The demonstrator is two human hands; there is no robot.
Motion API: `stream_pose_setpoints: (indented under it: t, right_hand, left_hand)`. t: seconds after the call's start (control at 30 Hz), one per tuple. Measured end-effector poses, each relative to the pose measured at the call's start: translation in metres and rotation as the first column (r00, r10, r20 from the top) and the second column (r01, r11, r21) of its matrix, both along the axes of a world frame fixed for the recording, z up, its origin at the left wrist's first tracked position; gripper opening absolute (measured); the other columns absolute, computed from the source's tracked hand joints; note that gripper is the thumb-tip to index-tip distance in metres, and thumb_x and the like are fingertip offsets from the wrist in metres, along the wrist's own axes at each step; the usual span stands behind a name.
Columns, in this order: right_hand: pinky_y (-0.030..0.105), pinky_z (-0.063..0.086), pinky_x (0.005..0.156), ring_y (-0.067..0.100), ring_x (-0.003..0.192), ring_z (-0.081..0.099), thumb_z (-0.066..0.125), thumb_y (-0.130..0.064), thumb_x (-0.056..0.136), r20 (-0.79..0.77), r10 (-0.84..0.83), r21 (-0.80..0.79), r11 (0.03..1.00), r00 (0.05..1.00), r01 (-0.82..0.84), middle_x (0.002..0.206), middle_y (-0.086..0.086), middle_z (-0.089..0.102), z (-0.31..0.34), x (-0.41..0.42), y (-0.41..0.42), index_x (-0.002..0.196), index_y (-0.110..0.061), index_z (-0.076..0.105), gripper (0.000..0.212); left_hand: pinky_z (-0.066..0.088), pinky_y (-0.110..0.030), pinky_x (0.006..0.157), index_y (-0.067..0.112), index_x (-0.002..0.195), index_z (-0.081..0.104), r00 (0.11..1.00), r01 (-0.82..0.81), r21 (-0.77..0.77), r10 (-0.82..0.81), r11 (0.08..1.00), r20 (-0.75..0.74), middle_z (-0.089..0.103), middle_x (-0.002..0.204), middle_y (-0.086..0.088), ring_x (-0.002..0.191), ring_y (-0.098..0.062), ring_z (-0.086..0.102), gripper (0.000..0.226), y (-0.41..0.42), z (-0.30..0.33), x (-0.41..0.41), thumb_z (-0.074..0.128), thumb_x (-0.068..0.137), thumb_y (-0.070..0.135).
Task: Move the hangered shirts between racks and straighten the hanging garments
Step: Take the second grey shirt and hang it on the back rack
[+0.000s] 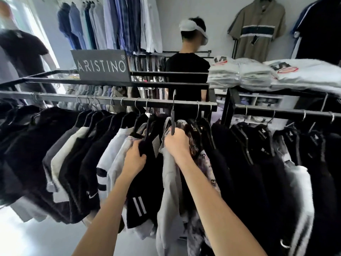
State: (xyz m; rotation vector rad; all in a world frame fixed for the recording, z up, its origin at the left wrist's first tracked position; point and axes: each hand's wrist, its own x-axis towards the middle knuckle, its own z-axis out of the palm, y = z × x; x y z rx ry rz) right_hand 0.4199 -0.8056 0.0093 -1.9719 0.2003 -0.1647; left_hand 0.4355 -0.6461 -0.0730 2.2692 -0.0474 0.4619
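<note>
Bare forearms reach up from the bottom edge into a packed row of hanging shirts. Left hand [134, 157] has its fingers curled into the shoulder of a black shirt [144, 182] with two white stripes near its hem, gripping the soft cloth. Right hand [176, 143] is closed around the neck of a thin black hanger [172, 122] that carries a grey shirt [167, 183]; the hanger's metal hook rises to the rail [114, 99] — whether it sits on the bar or just above it is unclear. Just right of that hand hangs a mottled, printed shirt [204, 163], touching the grey one.

Dark square-section metal forms the rail, crowded with wire hooks and dark, white and grey garments pressed close on both sides. A second rail [280, 113] continues to the right, also full. Above it, folded white shirts [258, 74] lie stacked on a shelf. A grey sign [101, 65] reading ARISTINO stands on the rack top — behind it, a person in black [186, 65] faces away. An olive polo [258, 28] hangs on the wall.
</note>
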Motion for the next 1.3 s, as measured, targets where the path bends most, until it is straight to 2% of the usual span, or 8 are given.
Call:
stream_pose_setpoints:
  t: [0.27, 0.5, 0.6, 0.7, 0.83, 1.0, 1.17, 1.3]
  right_hand:
    - [0.042, 0.054, 0.095, 0.037, 0.115, 0.06, 0.048, 0.002, 0.086, -0.13, -0.015, 0.008, 1.0, 0.991, 0.016, 0.126, 0.02, 0.058, -0.033, 0.012, 0.018, 0.147, -0.012, 0.043, 0.063]
    - [0.031, 0.052, 0.084, 0.032, 0.109, 0.065, 0.046, -0.003, 0.093, -0.05, -0.015, 0.006, 1.0, 0.999, 0.016, 0.117, 0.017, 0.068, -0.05, 0.021, 0.013, 0.157, -0.027, 0.034, 0.069]
    - [0.022, 0.046, 0.1, 0.026, 0.126, 0.058, 0.052, -0.006, 0.088, 0.124, -0.067, 0.118, 0.992, 0.99, 0.052, 0.134, 0.009, 0.062, -0.048, 0.018, 0.021, 0.154, -0.024, 0.038, 0.07]
    - [0.003, 0.02, 0.106, 0.015, 0.132, 0.041, 0.059, -0.002, 0.085, 0.479, -0.151, 0.092, 0.988, 0.865, 0.122, 0.141, 0.0, 0.049, -0.028, 0.01, 0.04, 0.142, -0.016, 0.052, 0.059]
    - [0.026, 0.033, 0.116, 0.018, 0.131, 0.042, 0.061, -0.011, 0.089, 0.657, 0.062, -0.081, 0.997, 0.752, -0.012, 0.14, 0.0, 0.053, 0.004, 0.012, 0.083, 0.139, -0.017, 0.059, 0.05]
    - [0.055, 0.008, 0.126, 0.024, 0.154, 0.014, 0.054, -0.039, 0.101, 0.46, 0.494, -0.451, 0.846, 0.738, -0.285, 0.164, -0.002, 0.029, 0.012, 0.008, 0.172, 0.156, -0.03, 0.036, 0.059]
    - [0.059, 0.005, 0.125, 0.027, 0.156, 0.006, 0.054, -0.045, 0.1, 0.379, 0.688, -0.532, 0.709, 0.619, -0.463, 0.168, -0.004, 0.018, -0.001, -0.016, 0.293, 0.157, -0.034, 0.032, 0.062]
    - [0.06, 0.005, 0.124, 0.028, 0.155, 0.008, 0.055, -0.045, 0.1, 0.35, 0.802, -0.555, 0.593, 0.483, -0.583, 0.168, -0.003, 0.016, -0.012, -0.048, 0.396, 0.158, -0.034, 0.031, 0.063]
  left_hand:
    - [0.031, -0.016, 0.087, 0.014, 0.15, 0.031, 0.99, 0.055, 0.047, -0.048, 0.997, -0.131, 0.059, 0.13, -0.012, 0.12, -0.025, 0.055, 0.065, -0.004, -0.002, -0.003, 0.043, 0.089, -0.006]
    - [0.029, -0.014, 0.094, 0.018, 0.151, 0.033, 0.983, 0.051, 0.007, -0.049, 0.999, -0.178, 0.055, 0.135, -0.005, 0.123, -0.016, 0.05, 0.066, -0.003, -0.004, 0.001, 0.046, 0.09, -0.003]
    - [0.028, -0.014, 0.098, 0.015, 0.146, 0.042, 0.983, 0.07, -0.004, -0.07, 0.998, -0.172, 0.053, 0.136, -0.001, 0.128, -0.011, 0.045, 0.061, 0.006, -0.006, -0.001, 0.056, 0.089, 0.001]
    - [0.038, -0.02, 0.098, 0.017, 0.138, 0.051, 0.972, 0.068, 0.004, -0.065, 0.998, -0.224, 0.059, 0.123, 0.007, 0.12, -0.011, 0.054, 0.054, 0.024, -0.001, -0.006, 0.071, 0.088, 0.021]
    - [0.051, -0.035, 0.092, 0.035, 0.121, 0.061, 0.991, -0.117, 0.068, 0.122, 0.991, -0.062, 0.07, 0.104, 0.016, 0.106, -0.013, 0.066, 0.035, 0.066, 0.034, -0.03, 0.063, 0.089, 0.049]
    - [0.032, -0.047, 0.116, 0.027, 0.142, 0.051, 0.863, -0.494, 0.547, 0.307, 0.675, 0.401, 0.049, 0.149, 0.0, 0.142, -0.023, 0.038, 0.058, 0.178, 0.072, -0.076, 0.05, 0.093, 0.058]
    - [0.006, -0.054, 0.122, 0.025, 0.146, 0.047, 0.78, -0.602, 0.666, 0.506, 0.442, 0.369, 0.037, 0.157, -0.006, 0.148, -0.029, 0.026, 0.068, 0.301, 0.069, -0.14, 0.044, 0.091, 0.064]
    - [0.005, -0.054, 0.122, 0.026, 0.145, 0.049, 0.66, -0.679, 0.647, 0.674, 0.346, 0.332, 0.042, 0.154, -0.005, 0.147, -0.027, 0.031, 0.068, 0.377, 0.055, -0.203, 0.041, 0.091, 0.066]
